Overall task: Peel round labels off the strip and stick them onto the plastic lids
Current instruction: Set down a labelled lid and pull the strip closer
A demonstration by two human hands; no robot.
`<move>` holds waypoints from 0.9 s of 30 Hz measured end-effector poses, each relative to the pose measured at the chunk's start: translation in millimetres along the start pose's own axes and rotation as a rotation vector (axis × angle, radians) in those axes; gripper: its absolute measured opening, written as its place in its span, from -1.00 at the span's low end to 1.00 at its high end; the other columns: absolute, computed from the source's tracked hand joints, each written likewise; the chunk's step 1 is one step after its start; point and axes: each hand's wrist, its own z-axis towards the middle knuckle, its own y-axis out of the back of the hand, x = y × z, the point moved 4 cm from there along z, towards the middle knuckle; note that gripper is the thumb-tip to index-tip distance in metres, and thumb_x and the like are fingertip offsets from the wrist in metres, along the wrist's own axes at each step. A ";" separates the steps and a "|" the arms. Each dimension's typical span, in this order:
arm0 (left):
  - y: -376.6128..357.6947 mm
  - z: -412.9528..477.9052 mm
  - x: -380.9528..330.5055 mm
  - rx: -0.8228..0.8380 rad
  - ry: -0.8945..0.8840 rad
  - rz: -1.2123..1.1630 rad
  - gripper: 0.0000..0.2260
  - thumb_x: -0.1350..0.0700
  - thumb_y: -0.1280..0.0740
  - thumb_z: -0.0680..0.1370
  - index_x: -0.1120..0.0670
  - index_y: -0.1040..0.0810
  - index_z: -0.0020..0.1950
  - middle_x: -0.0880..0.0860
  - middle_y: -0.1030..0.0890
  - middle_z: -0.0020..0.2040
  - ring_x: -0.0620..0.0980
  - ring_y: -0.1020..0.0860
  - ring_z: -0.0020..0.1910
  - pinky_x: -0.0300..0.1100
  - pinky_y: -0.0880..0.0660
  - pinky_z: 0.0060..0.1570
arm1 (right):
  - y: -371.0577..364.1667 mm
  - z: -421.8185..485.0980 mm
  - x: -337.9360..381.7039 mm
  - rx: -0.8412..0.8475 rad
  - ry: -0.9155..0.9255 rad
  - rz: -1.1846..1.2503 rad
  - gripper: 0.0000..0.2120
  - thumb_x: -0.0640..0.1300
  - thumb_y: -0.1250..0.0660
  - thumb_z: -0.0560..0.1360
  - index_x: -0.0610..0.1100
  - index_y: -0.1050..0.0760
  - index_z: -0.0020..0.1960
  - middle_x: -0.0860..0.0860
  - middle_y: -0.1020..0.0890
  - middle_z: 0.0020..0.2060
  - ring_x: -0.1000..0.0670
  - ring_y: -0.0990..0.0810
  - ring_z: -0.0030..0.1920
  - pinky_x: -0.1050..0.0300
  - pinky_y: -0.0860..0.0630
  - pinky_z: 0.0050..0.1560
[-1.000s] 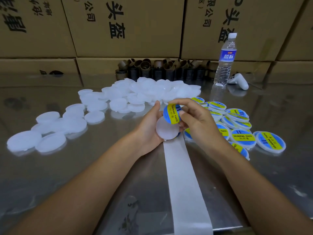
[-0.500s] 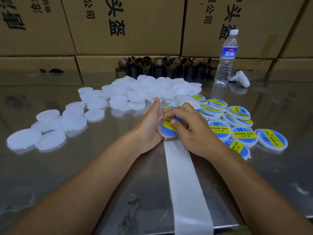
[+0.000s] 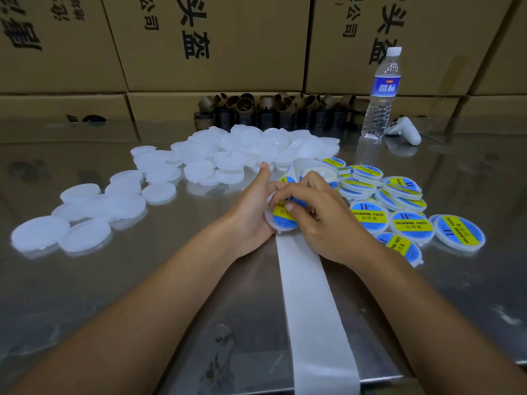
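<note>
One lid (image 3: 270,219) sits over the far end of the strip (image 3: 310,303) on the counter (image 3: 114,295). The left hand (image 3: 251,215) has its grip curled round the rim, probably to steady it while the right hand (image 3: 322,223) rubs the label (image 3: 281,215) down. Those bent fingers hide much of the label, so I cannot tell whether that grip pinches or only presses. Labelled lids (image 3: 399,212) pile up to the right, with blank lids (image 3: 242,155) behind.

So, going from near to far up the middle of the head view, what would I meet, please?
Backing strip → left hand holding a lid → heap of blank lids → brown tubes → cardboard boxes.
</note>
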 end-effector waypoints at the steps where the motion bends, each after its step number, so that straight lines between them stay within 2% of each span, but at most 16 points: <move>1: 0.0 0.1 -0.1 -0.002 0.001 0.002 -0.31 -0.23 0.13 0.64 0.31 -0.36 0.40 0.32 -0.50 0.28 0.13 -0.55 0.12 -0.09 -0.50 0.12 | 0.0 -0.1 -0.3 0.002 0.000 0.000 -0.74 -0.25 -0.22 0.56 0.08 -0.57 -0.01 0.12 -0.29 -0.24 0.24 -0.37 -0.21 0.43 -0.26 -0.23; 8: 0.9 0.1 0.7 0.009 0.001 0.019 -0.32 -0.23 0.14 0.64 0.30 -0.41 0.36 0.32 -0.52 0.26 0.10 -0.61 0.01 -0.12 -0.55 0.04 | -1.3 -0.1 -2.1 0.015 -0.010 -0.020 -0.76 -0.22 -0.25 0.55 0.10 -0.57 0.01 0.10 -0.33 -0.18 0.23 -0.38 -0.19 0.40 -0.27 -0.24; 15: 2.2 1.2 1.3 0.012 0.002 0.013 -0.36 -0.22 0.11 0.64 0.26 -0.51 0.19 0.20 -0.65 -0.04 0.04 -0.67 -0.15 -0.16 -0.61 -0.11 | -1.2 -0.3 -3.5 0.000 -0.008 -0.045 -0.74 -0.22 -0.27 0.54 0.12 -0.58 0.03 0.11 -0.34 -0.16 0.26 -0.37 -0.21 0.38 -0.26 -0.23; 20: 2.0 0.3 0.4 -0.018 0.001 0.002 -0.36 -0.23 0.10 0.63 0.27 -0.48 0.25 0.22 -0.63 -0.02 0.06 -0.66 -0.15 -0.15 -0.60 -0.10 | -1.3 0.3 -5.5 -0.022 -0.011 -0.060 -0.72 -0.20 -0.32 0.52 0.16 -0.58 0.08 0.08 -0.38 -0.13 0.24 -0.37 -0.23 0.20 -0.36 -0.19; 24: 1.3 0.0 0.4 -0.037 0.003 -0.004 -0.34 -0.23 0.10 0.63 0.30 -0.41 0.34 0.28 -0.58 0.13 0.11 -0.62 -0.04 -0.10 -0.56 0.00 | -0.8 0.9 -5.8 -0.029 -0.003 -0.078 -0.68 -0.19 -0.33 0.51 0.18 -0.58 0.13 0.11 -0.37 -0.15 0.23 -0.38 -0.24 0.20 -0.36 -0.18; 27: 0.8 0.9 0.5 -0.053 -0.005 -0.014 -0.36 -0.22 0.10 0.64 0.29 -0.43 0.30 0.27 -0.57 0.12 0.12 -0.60 -0.03 -0.07 -0.51 0.08 | -0.7 1.2 -6.0 -0.024 -0.012 -0.099 -0.66 -0.17 -0.33 0.51 0.21 -0.55 0.17 0.15 -0.35 -0.18 0.17 -0.39 -0.26 0.18 -0.37 -0.15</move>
